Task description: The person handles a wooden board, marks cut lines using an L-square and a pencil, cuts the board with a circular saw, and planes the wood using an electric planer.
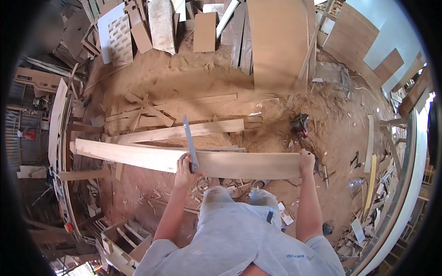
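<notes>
A long pale wooden plank (248,165) lies across in front of my body, its far left end near a wooden frame at the side. My left hand (184,169) is closed on the plank near its middle, with a try square (189,138) held there too. The square's metal blade sticks up and away past the plank's far edge, and its stock rests by my fingers. At the plank's right end my right hand (307,163) is wrapped round the edge. Some of its fingers are hidden behind the wood.
More boards (184,131) lie on the dirt floor beyond the plank. A dark power tool (300,124) sits on the ground to the right. Wood panels (278,46) lean at the back. Scraps (368,202) are strewn at right, and a wooden box frame (126,239) stands at lower left.
</notes>
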Motion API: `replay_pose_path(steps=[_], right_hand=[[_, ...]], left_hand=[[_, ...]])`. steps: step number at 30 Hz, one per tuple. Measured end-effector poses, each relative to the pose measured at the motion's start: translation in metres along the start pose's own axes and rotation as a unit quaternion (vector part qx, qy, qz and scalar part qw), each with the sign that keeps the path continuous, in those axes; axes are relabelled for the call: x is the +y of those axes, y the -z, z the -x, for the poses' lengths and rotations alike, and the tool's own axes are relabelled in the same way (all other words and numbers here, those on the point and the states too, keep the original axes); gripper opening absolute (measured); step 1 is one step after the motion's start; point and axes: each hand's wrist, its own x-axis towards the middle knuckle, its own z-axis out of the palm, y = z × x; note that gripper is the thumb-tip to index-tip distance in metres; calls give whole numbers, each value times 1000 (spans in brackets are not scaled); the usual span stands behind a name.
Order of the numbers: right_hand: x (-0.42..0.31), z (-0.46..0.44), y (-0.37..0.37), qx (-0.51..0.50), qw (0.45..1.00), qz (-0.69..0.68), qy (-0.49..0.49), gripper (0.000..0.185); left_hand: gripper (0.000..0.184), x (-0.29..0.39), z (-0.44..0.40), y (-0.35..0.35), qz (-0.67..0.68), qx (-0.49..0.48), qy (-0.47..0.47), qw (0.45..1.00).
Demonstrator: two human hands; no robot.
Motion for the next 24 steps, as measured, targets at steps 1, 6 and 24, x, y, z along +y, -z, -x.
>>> replay_pose_path(steps=[1, 6, 24], right_hand=[[2, 1, 1, -2, 1000, 1, -3, 42], [11, 20, 8, 11, 1000, -16, -19, 39], [38, 24, 14, 46, 986, -18, 158, 29]], left_hand=[[89, -3, 0, -1, -6, -3, -5, 1000], [101, -11, -3, 0, -10, -12, -35, 999], [91, -9, -75, 43, -63, -139, -61, 986]])
